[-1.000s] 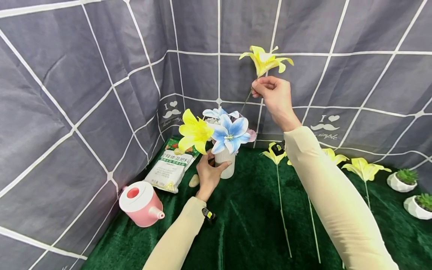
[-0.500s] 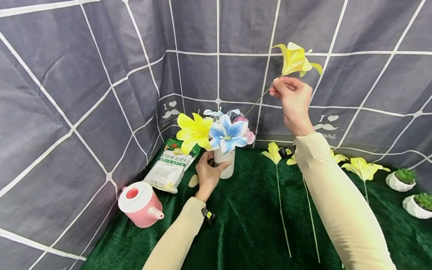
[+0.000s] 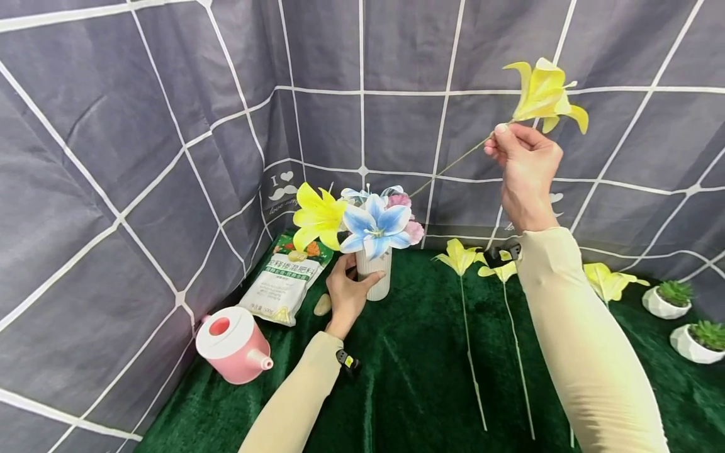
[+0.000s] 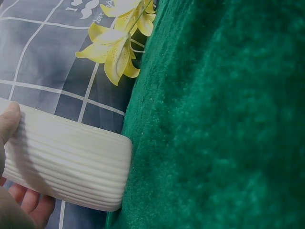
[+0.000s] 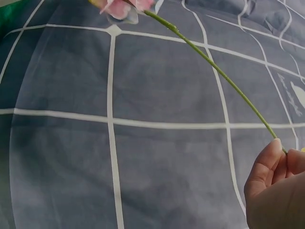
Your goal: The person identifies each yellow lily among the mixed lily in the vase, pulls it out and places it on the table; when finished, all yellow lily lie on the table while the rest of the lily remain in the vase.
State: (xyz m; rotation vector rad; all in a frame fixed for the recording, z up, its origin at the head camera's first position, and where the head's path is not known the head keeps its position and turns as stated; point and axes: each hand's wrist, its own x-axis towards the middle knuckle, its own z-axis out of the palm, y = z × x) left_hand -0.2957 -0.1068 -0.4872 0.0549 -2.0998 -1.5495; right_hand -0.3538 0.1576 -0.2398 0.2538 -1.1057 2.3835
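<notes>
In the head view my left hand (image 3: 347,294) holds a white ribbed vase (image 3: 382,288) on the green cloth, thumb and fingers around its side. The left wrist view shows the ribbed wall of the vase (image 4: 81,162) up close. The vase bears a yellow lily (image 3: 317,217), a blue-and-white lily (image 3: 376,228) and pink blossoms (image 3: 415,233). High at the right, my right hand (image 3: 531,170) pinches another yellow lily (image 3: 544,94) just below its bloom. The slanted green stem (image 5: 214,67) runs down to the pink blossoms, where its lower end is hidden.
Several yellow lilies, one of them a long-stemmed lily (image 3: 460,257), lie on the green cloth (image 3: 419,377) at right. Two potted succulents (image 3: 698,343) stand farther right. A pink-and-white watering can (image 3: 235,346), a fertilizer bag (image 3: 283,280) and a pebble (image 3: 323,305) are left of the vase.
My right hand has moved right and slightly up with the lily, so its stem slants more and shows a longer stretch. My left hand stays on the vase.
</notes>
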